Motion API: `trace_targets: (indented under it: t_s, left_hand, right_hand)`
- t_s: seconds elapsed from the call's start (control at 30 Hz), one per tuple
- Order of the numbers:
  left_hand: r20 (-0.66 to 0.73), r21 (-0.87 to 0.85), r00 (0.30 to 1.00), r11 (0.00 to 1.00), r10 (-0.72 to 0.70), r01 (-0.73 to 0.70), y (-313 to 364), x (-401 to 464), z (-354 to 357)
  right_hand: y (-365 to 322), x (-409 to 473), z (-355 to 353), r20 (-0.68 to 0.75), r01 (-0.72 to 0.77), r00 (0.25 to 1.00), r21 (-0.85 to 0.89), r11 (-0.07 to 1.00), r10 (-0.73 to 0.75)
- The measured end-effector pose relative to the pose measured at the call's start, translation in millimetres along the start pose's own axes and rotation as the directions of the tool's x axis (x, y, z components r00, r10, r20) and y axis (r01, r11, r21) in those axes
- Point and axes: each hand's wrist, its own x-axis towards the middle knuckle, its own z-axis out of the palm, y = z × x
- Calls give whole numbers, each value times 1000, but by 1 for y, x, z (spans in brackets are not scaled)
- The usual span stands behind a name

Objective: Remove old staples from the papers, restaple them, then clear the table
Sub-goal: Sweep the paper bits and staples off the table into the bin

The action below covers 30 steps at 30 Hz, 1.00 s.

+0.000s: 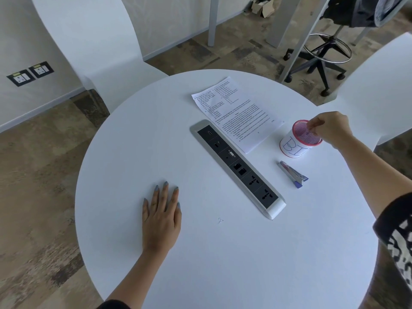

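White table (pixel 200 253), stapler (pixel 293 173) lying diagonally, nose near-right

Round white bench (pixel 200 253) on mottled brown floor (pixel 33 175), white chairs (pixel 93 41) beside it, black swivel stool (pixel 323 54) behind, wall sockets (pixel 30 73) at left.

Round white desk (pixel 223 264): near half bare, wide open for a hand to pass, save a tiny bent staple (pixel 220 220) lying alone. Long silver-and-black socket strip (pixel 237 168) runs diagonally across the middle, low, splitting left from right. Left hand (pixel 161 216) flat on the open left part. Right of strip, a tighter cluster: printed white paper sheets (pixel 236 114), red mesh cup with white paper label (pixel 297 142), blue-and-silver stapler (pixel 293 173) near it, narrow gaps between.
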Motion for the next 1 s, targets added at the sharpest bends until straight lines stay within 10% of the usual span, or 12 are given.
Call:
trace_targets:
  t_s: [0.23,0.43,0.7,1.0]
  left_hand:
    - [8,3,1000,1000,-1,1,0,1,1]
    - [-5,1,1000,1000,3,-3,-1,1,1]
    - [-18,-6,1000,1000,10,-10,0,0,0]
    - [-34,5,999,1000,8,-8,0,0,1]
  right_hand:
    - [-4,-8,11,-206,109,970,-89,990,-126]
    - [-26,-29,20,-384,101,923,245,964,1]
    - [-65,-148,108,-191,513,857,228,828,-478]
    - [-31,-267,194,-63,536,844,128,834,-533]
